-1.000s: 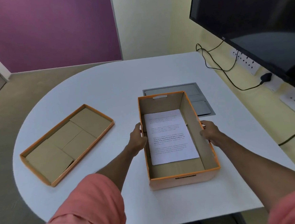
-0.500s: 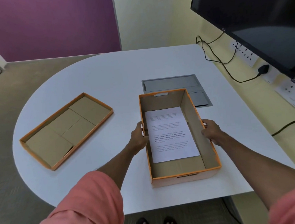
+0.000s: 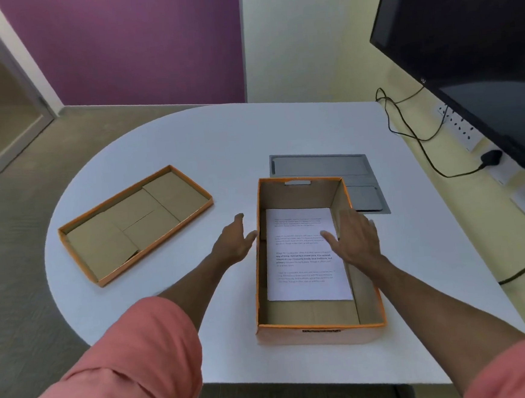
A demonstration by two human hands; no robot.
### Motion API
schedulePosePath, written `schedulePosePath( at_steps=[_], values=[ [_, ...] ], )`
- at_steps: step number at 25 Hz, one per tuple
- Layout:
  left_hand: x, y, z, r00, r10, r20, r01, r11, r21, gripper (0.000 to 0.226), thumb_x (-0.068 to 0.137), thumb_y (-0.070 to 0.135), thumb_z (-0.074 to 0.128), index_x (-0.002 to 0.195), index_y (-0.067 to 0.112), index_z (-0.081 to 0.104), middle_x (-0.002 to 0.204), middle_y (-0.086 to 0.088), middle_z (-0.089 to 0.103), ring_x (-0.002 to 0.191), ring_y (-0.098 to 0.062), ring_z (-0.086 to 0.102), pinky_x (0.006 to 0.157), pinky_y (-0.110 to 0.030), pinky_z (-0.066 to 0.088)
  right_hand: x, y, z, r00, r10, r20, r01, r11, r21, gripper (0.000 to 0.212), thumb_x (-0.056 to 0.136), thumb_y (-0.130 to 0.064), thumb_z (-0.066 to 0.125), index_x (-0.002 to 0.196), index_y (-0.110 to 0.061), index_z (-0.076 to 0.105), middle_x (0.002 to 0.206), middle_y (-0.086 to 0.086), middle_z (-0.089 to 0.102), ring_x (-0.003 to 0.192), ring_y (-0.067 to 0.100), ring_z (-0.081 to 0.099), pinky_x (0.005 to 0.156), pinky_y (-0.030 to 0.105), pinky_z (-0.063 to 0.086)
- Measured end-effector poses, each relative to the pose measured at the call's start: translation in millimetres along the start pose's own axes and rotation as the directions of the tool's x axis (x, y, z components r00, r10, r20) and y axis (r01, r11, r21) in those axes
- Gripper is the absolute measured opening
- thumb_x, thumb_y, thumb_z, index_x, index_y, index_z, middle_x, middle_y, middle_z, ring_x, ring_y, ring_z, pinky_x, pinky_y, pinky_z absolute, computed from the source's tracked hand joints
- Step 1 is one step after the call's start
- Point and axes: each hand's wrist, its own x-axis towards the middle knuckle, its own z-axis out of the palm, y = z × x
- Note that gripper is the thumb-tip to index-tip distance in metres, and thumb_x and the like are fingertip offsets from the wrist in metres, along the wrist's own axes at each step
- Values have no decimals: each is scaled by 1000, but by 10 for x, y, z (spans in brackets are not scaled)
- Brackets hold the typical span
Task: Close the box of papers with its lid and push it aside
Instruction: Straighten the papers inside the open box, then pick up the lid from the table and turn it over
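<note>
One box (image 3: 320,332) stands open near the table's (image 3: 280,128) front edge, one printed sheet of paper (image 3: 303,255) flat inside it; one lid (image 3: 136,223) lies upside down toward the left edge, well apart from the box; one grey panel (image 3: 321,164) sits flush in the table just behind the box; the left hand (image 3: 233,243) hovers beside the box's left wall, fingers spread, holding nothing; the right hand (image 3: 357,238) is over the right wall, fingers loosely open, empty.
</note>
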Motion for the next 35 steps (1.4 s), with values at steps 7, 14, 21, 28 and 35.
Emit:
schedulePosePath(
  at_steps=[7,14,21,28,35],
  values=[
    [-190,-316,-757,993,97,-68,-55,888,457,63,97,52,35,145,11,32,146,-11,46,131,-30,45,107,-46,37,210,-816,80,980,-180,85,184,982,-33,84,91,-69,22,155,-15,11,163,14,11,151,30,7,122,51,2],
    [-220,-914,-1360,993,12,-119,48,869,493,66,97,52,33,149,12,25,155,-11,33,143,-26,28,118,-51,16,409,-1878,187,938,-341,63,339,940,34,84,91,-68,22,155,-15,11,163,14,10,151,31,5,121,51,-1],
    [14,-1863,-1911,995,-41,-94,79,885,458,67,97,52,34,150,13,21,159,-10,24,146,-26,22,120,-48,15,661,-3027,571,917,-388,92,383,921,71,82,91,-66,27,153,-14,15,162,15,14,151,31,7,121,50,0],
    [441,-2804,-2102,997,-72,-13,69,884,462,71,97,53,34,152,13,16,162,-9,12,149,-27,12,120,-49,15,879,-3871,1121,912,-368,181,367,930,39,79,91,-64,31,151,-13,24,157,15,26,147,31,19,119,53,14],
    [887,-3330,-1800,993,-85,88,36,890,455,77,96,56,34,154,16,4,164,-5,-1,151,-27,0,121,-50,6,1014,-4288,1729,896,-326,302,321,945,66,82,89,-65,35,152,-15,20,159,16,21,148,33,15,119,54,14]
  ],
)
